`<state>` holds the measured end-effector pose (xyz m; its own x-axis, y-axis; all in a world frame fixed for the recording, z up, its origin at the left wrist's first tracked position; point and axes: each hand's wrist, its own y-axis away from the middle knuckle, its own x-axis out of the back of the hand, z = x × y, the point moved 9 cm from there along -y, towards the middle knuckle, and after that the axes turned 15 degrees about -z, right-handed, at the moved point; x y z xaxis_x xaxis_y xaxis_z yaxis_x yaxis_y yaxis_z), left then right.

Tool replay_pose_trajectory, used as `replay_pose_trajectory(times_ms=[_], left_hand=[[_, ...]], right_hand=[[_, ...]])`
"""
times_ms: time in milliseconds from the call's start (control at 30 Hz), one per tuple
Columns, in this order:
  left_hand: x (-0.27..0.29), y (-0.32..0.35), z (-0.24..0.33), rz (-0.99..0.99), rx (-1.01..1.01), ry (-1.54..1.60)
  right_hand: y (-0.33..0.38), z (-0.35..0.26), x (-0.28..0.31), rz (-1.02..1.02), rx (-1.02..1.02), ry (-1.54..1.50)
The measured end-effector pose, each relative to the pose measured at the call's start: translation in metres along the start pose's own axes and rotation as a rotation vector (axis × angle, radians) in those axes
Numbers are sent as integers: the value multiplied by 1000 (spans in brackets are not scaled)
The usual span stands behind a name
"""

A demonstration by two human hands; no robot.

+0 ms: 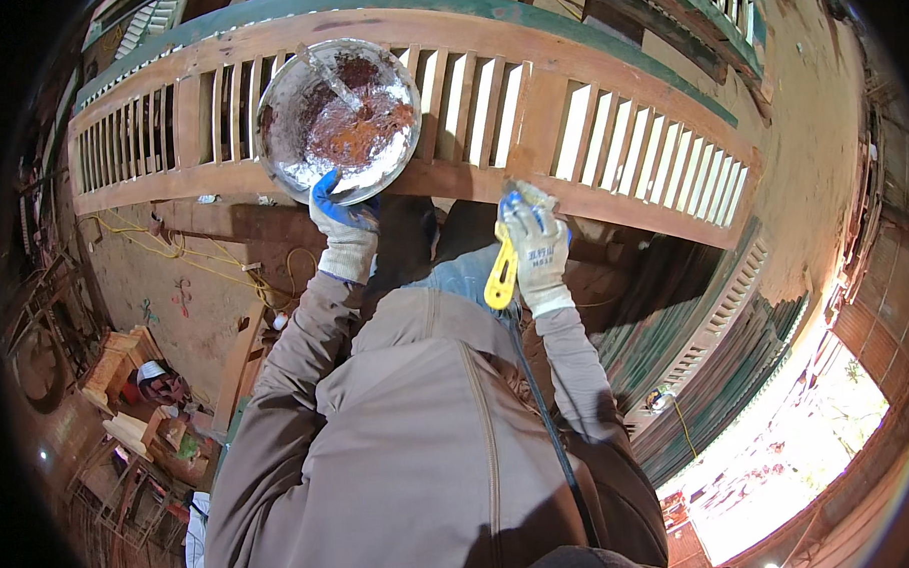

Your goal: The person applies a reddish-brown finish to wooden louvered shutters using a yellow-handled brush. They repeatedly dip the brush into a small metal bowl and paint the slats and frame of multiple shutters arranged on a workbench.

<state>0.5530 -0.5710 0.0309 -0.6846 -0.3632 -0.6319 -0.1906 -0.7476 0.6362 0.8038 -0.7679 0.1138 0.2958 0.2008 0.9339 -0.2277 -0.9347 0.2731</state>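
Note:
My left hand [346, 226], in a white and blue work glove, grips the near rim of a round metal bowl [281, 140]. Reddish-brown paste [361, 139] coats the inside of the bowl, and a flat smeared stick [329, 76] leans in it. The bowl is over a long wooden louvred shutter panel [539, 121]. My right hand [535, 243], gloved likewise, is closed around a yellow-handled scraper [501, 270] by the panel's near edge. The handle points back toward me; its blade end is mostly hidden by the fingers.
Behind the panel runs a green-painted frame [295, 3]. Dark green shutter panels [665, 297] lie stacked at the right. Yellow cords [188, 251] trail across the floor on the left, near wooden pieces [127, 366]. A person [158, 384] is at the far left.

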Motion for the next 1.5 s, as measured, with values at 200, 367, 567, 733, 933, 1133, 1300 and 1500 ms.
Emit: replay_pose_trajectory(times_ms=[200, 367, 567, 733, 933, 1133, 1300, 1500], left_hand=[[1, 0, -1, -25, 14, 36], [7, -2, -2, -21, 16, 8], [22, -10, -1, -21, -17, 21], [21, -14, -4, -30, -17, 10], [20, -5, -4, -10, -3, 40], [13, -2, -3, -16, -6, 3], [23, -4, -3, -24, -41, 19], [27, -2, -5, -2, -62, -42]], right_hand=[[10, 20, 28, 61, 73, 104], [3, 36, -12, 24, -33, -168], [-6, 14, 23, 19, 48, 209], [-22, 50, -28, 7, 92, -1112], [-50, 40, 61, 42, -7, -107], [-149, 56, 123, 278, -157, 11], [-200, 28, 113, 16, -356, 130], [-173, 7, 76, -43, -301, 392]])
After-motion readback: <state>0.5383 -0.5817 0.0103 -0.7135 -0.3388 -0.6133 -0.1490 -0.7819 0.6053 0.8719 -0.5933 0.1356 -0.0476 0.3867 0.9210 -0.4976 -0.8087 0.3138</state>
